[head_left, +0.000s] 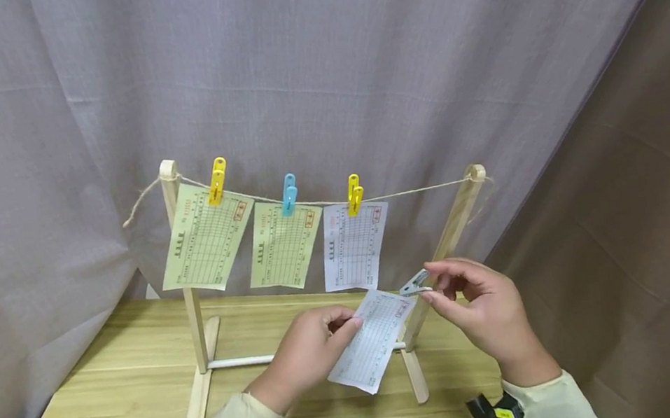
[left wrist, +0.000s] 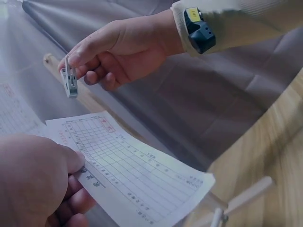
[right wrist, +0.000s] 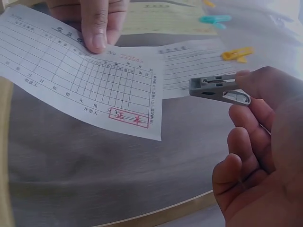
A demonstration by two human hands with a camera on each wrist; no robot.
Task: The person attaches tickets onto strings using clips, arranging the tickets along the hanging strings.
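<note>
Wooden rack [head_left: 191,305] on the table [head_left: 112,401], twine [head_left: 409,192] strung across it, and three slips already hang there: two green ones under a yellow peg [head_left: 217,181] and a blue peg [head_left: 289,194], one white under another yellow. The left hand [head_left: 309,353] pinches a fourth white slip [head_left: 373,340] below the line; the right hand [head_left: 481,303] pinches a grey peg [head_left: 415,284] just beside its corner, not yet clipped. No containers in sight.
</note>
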